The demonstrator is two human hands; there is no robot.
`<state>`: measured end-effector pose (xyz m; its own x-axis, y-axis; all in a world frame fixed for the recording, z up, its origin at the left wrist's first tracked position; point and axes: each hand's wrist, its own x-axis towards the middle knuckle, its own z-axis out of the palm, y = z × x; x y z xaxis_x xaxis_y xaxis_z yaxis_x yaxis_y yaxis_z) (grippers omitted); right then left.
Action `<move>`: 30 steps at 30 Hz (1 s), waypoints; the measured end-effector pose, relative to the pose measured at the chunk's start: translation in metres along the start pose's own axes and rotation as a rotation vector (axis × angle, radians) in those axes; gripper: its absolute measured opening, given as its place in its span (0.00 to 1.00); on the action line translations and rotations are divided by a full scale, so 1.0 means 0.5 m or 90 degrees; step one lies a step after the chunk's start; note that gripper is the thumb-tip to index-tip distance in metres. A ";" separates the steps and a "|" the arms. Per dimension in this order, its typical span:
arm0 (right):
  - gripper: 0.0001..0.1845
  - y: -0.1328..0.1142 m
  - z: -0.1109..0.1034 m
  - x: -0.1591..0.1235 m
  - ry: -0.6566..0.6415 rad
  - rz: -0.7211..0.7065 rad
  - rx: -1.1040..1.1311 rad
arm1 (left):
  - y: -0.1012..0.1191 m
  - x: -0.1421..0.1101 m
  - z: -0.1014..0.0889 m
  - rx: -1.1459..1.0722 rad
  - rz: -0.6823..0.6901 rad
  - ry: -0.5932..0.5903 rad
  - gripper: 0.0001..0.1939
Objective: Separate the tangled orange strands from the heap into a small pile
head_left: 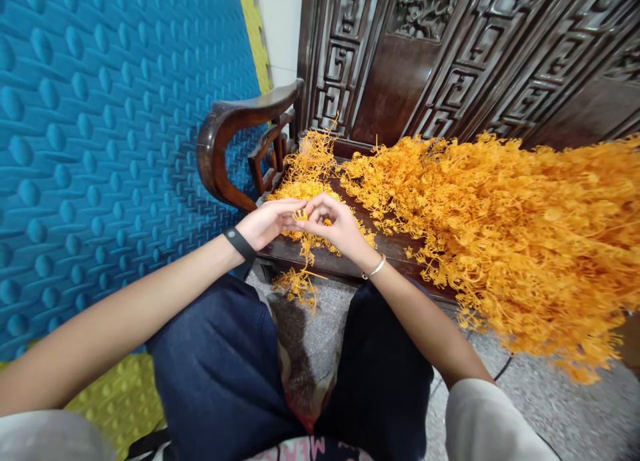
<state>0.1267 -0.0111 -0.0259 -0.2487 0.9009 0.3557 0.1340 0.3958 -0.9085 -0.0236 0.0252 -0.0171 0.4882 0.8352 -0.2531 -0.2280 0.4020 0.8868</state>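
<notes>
My left hand (pixel 270 222), with a black band at the wrist, reaches in over the wooden bench seat with its fingers closed around a small orange plastic flower piece (pixel 300 215). My right hand (pixel 334 224), a silver bangle on its wrist, meets it fingertip to fingertip; its thumb and forefinger pinch at the same piece. Fingers partly cover the piece. Beneath both hands lies a pile of loose orange plastic flower pieces (pixel 320 189). A few thin orange stems (pixel 297 284) hang over the seat's front edge.
A large heap of orange artificial flower stems (pixel 530 234) covers the bench's right side and overhangs its front. A curved wooden armrest (pixel 213 141) stands left, a carved backrest (pixel 395 74) behind. Blue foam mats (pixel 100 147) lie left; speckled floor (pixel 305 341) shows between my knees.
</notes>
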 end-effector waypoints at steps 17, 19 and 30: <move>0.11 0.014 -0.018 0.006 0.120 0.001 -0.004 | 0.005 -0.017 0.005 0.354 0.097 -0.142 0.12; 0.09 0.016 -0.016 0.006 0.145 0.001 -0.044 | 0.004 -0.015 0.002 0.360 0.093 -0.141 0.12; 0.10 0.028 -0.022 0.015 0.052 0.212 0.095 | -0.004 -0.009 -0.002 0.399 0.073 -0.082 0.08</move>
<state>0.1373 0.0031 -0.0335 -0.1372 0.9895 0.0455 0.0517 0.0530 -0.9973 -0.0261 0.0212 -0.0183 0.5965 0.7922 -0.1288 0.2308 -0.0156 0.9729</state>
